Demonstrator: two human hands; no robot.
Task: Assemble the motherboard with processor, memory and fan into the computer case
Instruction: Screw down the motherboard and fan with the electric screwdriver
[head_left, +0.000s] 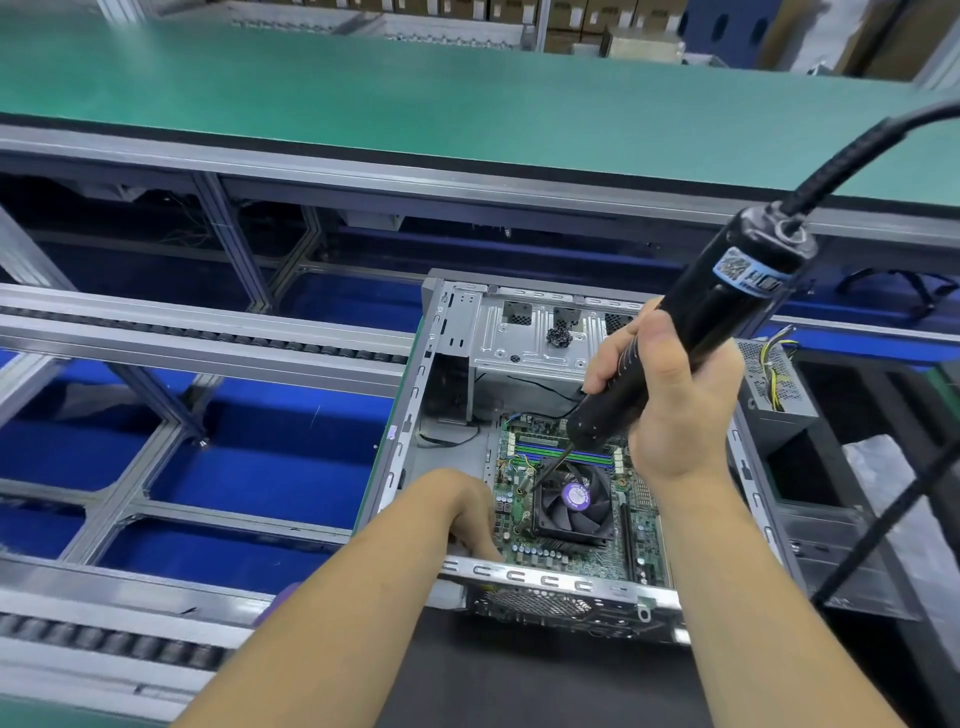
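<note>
Down in the head view, an open computer case (519, 332) lies on its side on the dark table (545, 680), and the green motherboard (566, 519) sits inside it on the case floor. On the board a black fan (571, 501) carries a round purple label at its hub; the print on it is too small to read. Just beyond the fan lie blue and green memory slots (566, 453). The right hand (675, 395) grips a black electric screwdriver (691, 338), its fingers curled round the barrel, and the thin bit (550, 465) slants down to the board at the fan's far left corner. A blue-and-white sticker with a QR code (735, 267) wraps the tool's upper end; the characters beside the code are blurred. A thick black cable (852, 150) leaves the top of the tool and curves off to the right. The left hand (462, 514) rests inside the case at the board's left edge, near the fan, fingers bent down toward the near rim; whether they hold anything cannot be told. A grey power supply (774, 389) with coloured wires stands beside the case on the right. Roller conveyor rails (208, 338) and a green bench top (415, 93) stretch beyond.
</note>
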